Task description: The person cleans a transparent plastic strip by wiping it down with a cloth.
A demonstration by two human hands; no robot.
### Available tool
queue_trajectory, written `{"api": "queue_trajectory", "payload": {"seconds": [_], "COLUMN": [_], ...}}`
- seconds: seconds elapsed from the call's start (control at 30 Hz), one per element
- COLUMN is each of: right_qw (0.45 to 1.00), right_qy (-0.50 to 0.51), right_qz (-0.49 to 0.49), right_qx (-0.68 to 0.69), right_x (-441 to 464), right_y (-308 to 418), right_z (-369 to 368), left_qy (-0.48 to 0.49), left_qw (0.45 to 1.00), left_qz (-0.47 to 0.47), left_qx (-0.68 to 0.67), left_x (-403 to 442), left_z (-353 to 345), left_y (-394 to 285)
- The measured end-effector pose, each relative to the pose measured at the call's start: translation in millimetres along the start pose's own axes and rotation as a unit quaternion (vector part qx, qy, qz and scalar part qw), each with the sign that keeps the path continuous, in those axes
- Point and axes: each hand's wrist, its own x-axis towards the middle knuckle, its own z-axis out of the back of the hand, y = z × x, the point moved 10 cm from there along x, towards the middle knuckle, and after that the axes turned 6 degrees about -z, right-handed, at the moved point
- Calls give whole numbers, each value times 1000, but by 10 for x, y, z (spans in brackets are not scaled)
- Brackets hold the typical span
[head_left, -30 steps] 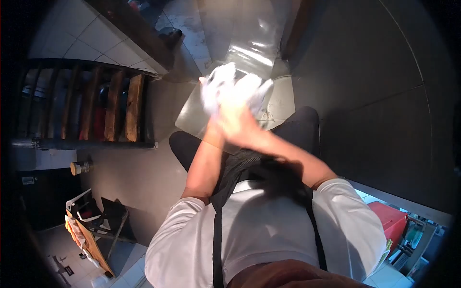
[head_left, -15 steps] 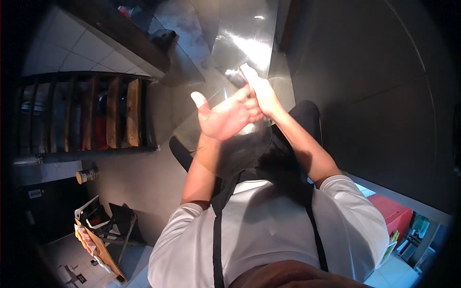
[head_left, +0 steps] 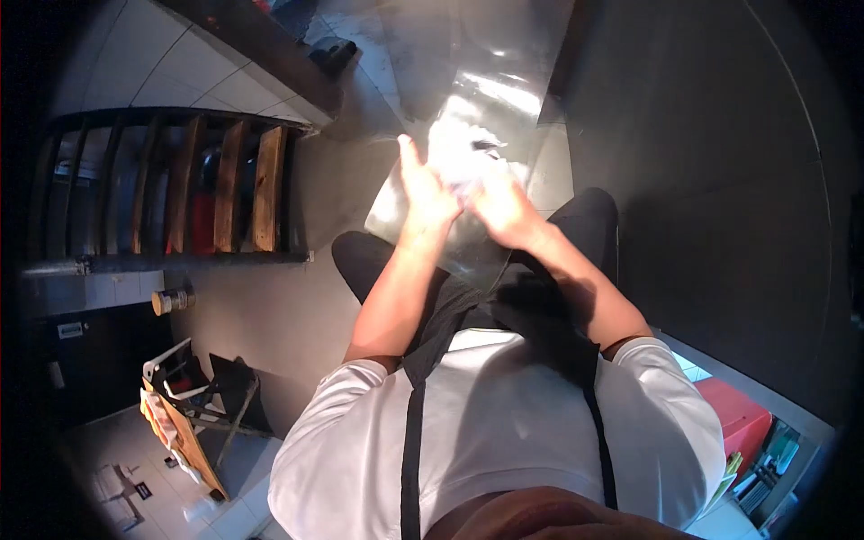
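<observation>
A crumpled white item (head_left: 457, 144), perhaps cloth or paper, is overexposed between my two hands. My left hand (head_left: 429, 191) touches its left side, with the thumb stretched up and away and the other fingers partly lost in glare. On its lower right side, my right hand (head_left: 506, 205) has its fingers bent against it. Below my hands lies a shiny clear or metallic sheet (head_left: 387, 209) that reaches down over my lap. Bright light washes out the fingertips.
A slatted wooden rack (head_left: 270, 189) stands at the left. Below it are a small jar (head_left: 171, 301) and a folding chair (head_left: 236, 391) beside a wooden board (head_left: 193, 441). A red box (head_left: 731, 418) is at the lower right, beside a large dark panel (head_left: 711, 207).
My left hand, spread palm up half a second ago, has moved up and right against the white item. The item now shows more widely between both hands. The view has shifted slightly.
</observation>
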Motion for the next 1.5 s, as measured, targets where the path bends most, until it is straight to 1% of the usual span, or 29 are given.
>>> {"api": "queue_trajectory", "payload": {"seconds": [0.03,0.07,0.1,0.13,0.17,0.2,0.27,0.33,0.4,0.43,0.47,0.53,0.6,0.63,0.67,0.73,0.8,0.83,0.93,1.0,1.03,1.13,1.17,1.2,1.27,1.33,1.37,1.47,1.5], "right_qw": [994,977,986,993,996,993,994,993,995,991,959,948,979,985,987,988,989,971,954,978,990,999,990,954,982,983,983,990,999], "right_qy": [-8,-19,-50,-17,16,48,23,51,44,43,93,96,-12,-21,36,-8,29,-40,0,39,8,-8,-43,-102,50,48,-46,-54,12], "right_qz": [53,106,70,17,-36,-89,-78,-90,56,97,189,199,106,9,-39,66,69,184,205,14,-115,-49,77,196,103,14,-23,42,28], "right_qx": [-91,-182,-145,-116,-85,-53,-79,-61,-69,-86,-189,-227,-175,-170,-149,-141,-127,-150,-220,-202,-84,-22,-111,-204,-151,-176,-177,-125,-37], "right_x": [-75,-144,-127,-73,-8,27,140,172,145,54,-78,-178,29,132,222,367,317,190,83,148,300,264,237,144,224,312,509,379,302], "right_y": [128,207,89,-78,-238,-371,-279,-259,272,471,693,656,374,-1,-319,27,468,737,838,-243,-492,-143,440,1005,680,-114,-239,43,320], "right_z": [-102,-207,-158,-156,-129,-138,-78,-177,-381,-491,-648,-656,-248,-136,-117,-123,-372,-414,-367,-326,-91,-266,-317,-371,-485,-348,-93,-285,-499], "left_qy": [-77,-34,11,55,-165,-177,-198,-145,-47,-21,5,56,105,63,21,-40,-26,-5,44,43,-45,-71,-57,-46,-29,-11,1,-68,-37], "left_qw": [940,955,967,975,931,938,950,939,914,930,945,967,980,975,966,946,948,951,965,964,961,918,924,931,941,950,954,912,911], "left_qz": [-61,-62,-61,-60,-135,-143,-160,-168,-186,-165,-142,-91,-37,-48,-57,-67,-67,-62,-45,-57,-25,-107,-93,-81,-51,-22,-9,-102,-115], "left_qx": [327,288,247,206,297,260,183,264,359,326,295,233,163,208,252,314,311,302,256,256,273,376,365,354,334,312,301,391,394], "left_x": [21,25,35,34,-81,-148,-228,-213,-151,-120,-95,-53,-51,-36,-22,19,64,76,-14,-72,-96,-82,-49,-33,-59,-99,-98,-117,-95], "left_z": [266,158,51,-56,-57,-295,-657,-705,-344,-364,-392,-511,-652,-596,-569,-515,-479,-499,-650,-667,-536,-405,-426,-449,-498,-553,-578,-484,-509], "left_y": [-244,-198,-138,-76,-107,34,200,84,-307,-260,-216,-140,-17,45,154,317,267,183,78,93,201,6,46,76,122,161,187,-11,-29]}}
